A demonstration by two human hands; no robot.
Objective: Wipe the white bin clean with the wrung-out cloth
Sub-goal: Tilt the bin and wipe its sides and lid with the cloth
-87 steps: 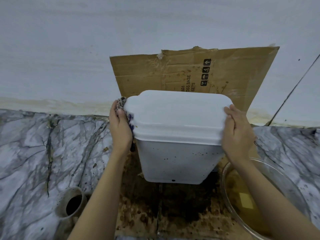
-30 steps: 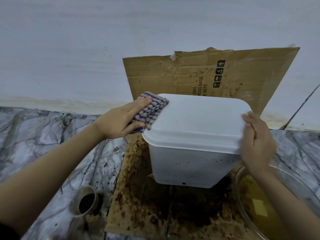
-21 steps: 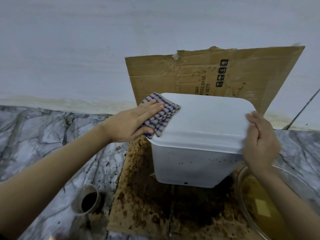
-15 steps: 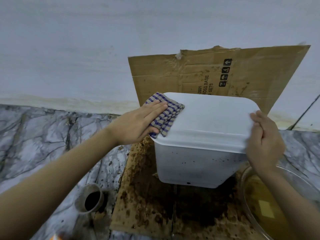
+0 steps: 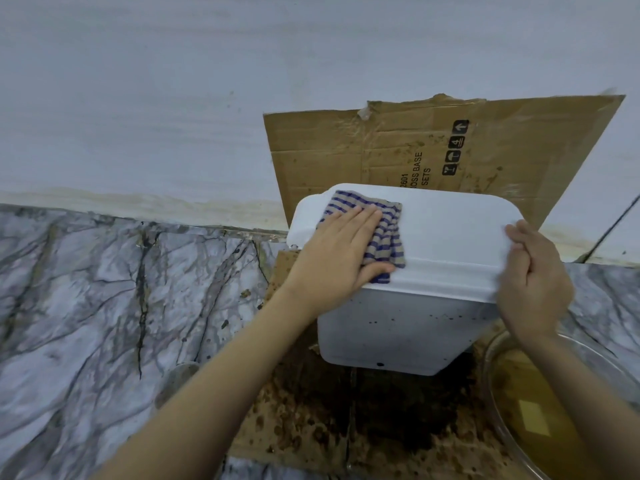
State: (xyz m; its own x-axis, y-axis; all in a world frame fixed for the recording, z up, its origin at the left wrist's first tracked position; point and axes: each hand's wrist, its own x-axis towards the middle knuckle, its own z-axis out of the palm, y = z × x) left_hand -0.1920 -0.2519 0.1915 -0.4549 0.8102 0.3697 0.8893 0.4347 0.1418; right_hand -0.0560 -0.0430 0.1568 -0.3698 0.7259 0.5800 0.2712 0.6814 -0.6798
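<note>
A: We start with the largest surfaces. What do we record?

B: We record a veined marble counter (image 5: 104,306) running along a pale wall (image 5: 173,81). A stained cardboard sheet (image 5: 346,427) lies on the counter, and a second cardboard panel (image 5: 502,150) leans upright against the wall.

A: Where do we locate the white bin (image 5: 398,327)?

B: We locate it standing on the stained cardboard sheet, directly in front of the leaning panel. Its lid (image 5: 450,230) is closed. Dark specks mark the front wall below the lid.

A: To the right of the bin?

B: We note a clear glass bowl (image 5: 498,344) holding yellowish liquid, partly cut off by the frame edge and just beside the bin.

A: State of the hands?

B: The left hand (image 5: 339,258) lies flat, fingers extended and together, pressing the cloth (image 5: 388,223) onto the left part of the lid. The right hand (image 5: 533,282) is clamped on the lid's right edge. The two hands are well apart, one at each end of the lid.

A: The cloth?

B: We describe it as folded, with blue stripes, its front edge hanging over the lid rim beneath the left thumb.
</note>
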